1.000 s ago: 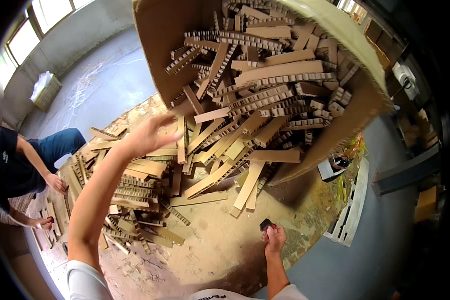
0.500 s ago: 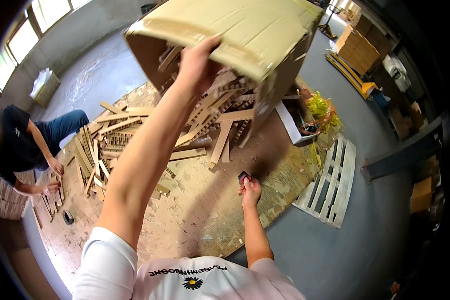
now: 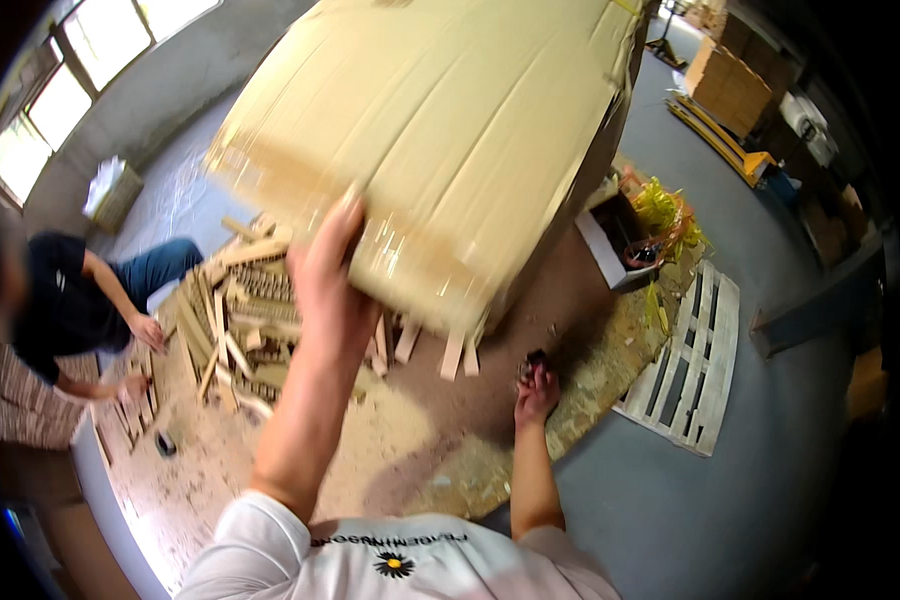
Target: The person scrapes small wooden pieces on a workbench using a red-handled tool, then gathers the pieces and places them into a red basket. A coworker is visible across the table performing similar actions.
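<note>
My left hand [image 3: 325, 265] grips the lower rim of a large tan cardboard box [image 3: 440, 130], its thumb lying over the taped flap. The box is tipped with its open end toward me and hangs over cardboard strips [image 3: 450, 355], whose ends poke out beneath it. A pile of similar strips [image 3: 260, 310], some with honeycomb edges, spreads to the left of the box. Low over the worktable [image 3: 400, 430], my right hand [image 3: 537, 393] is closed around a small dark object [image 3: 536, 357], too blurred to name. The inside of the box is hidden.
On the left, a co-worker [image 3: 60, 300] handles thin strips at the table's edge, near a small dark roll-like object [image 3: 165, 443]. An open carton [image 3: 610, 250] and yellow strapping [image 3: 665, 215] sit on the right. Beyond them are a white pallet [image 3: 685, 370] and a yellow pallet jack [image 3: 720, 140].
The box has come nearer and tipped down further, covering strips that showed before. My left hand has lowered with its rim. My right hand has shifted slightly right and down in the picture.
</note>
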{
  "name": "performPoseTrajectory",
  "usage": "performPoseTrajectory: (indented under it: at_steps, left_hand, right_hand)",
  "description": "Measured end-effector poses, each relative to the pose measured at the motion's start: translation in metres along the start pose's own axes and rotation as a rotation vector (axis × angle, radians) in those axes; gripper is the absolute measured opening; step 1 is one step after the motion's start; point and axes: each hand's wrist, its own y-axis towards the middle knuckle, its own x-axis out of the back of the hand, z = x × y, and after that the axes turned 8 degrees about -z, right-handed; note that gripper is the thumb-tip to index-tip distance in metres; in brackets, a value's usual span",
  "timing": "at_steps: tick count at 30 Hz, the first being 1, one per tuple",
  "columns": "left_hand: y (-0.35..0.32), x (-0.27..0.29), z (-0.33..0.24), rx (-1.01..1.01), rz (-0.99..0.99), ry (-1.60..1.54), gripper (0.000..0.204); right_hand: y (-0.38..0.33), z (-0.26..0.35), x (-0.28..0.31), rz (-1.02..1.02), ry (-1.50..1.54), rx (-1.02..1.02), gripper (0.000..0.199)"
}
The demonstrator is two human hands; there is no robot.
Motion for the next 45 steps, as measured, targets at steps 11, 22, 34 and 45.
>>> performPoseTrajectory:
  at_steps: [11,22,34,45]
  left_hand:
    - [0.099,-0.086,0.008,-0.127,0.184,0.115,0.041]
    - [0.182,0.129,0.092,-0.112,0.246,1.974,0.145]
    - [0.025,0.252,0.074,-0.325,0.560,2.225,0.060]
    - [-0.112,0.367,0.042,-0.353,0.207,2.015,0.041]
  right_hand:
    - [0.003,0.001,-0.011,0.016,0.013,-0.016,0.019]
    - [-0.001,0.007,-0.018,0.004,-0.150,0.036,0.013]
    - [0.005,0.012,-0.021,0.097,-0.323,-0.010,0.014]
    - [-0.094,0.018,0.027,0.192,-0.475,-0.108,0.017]
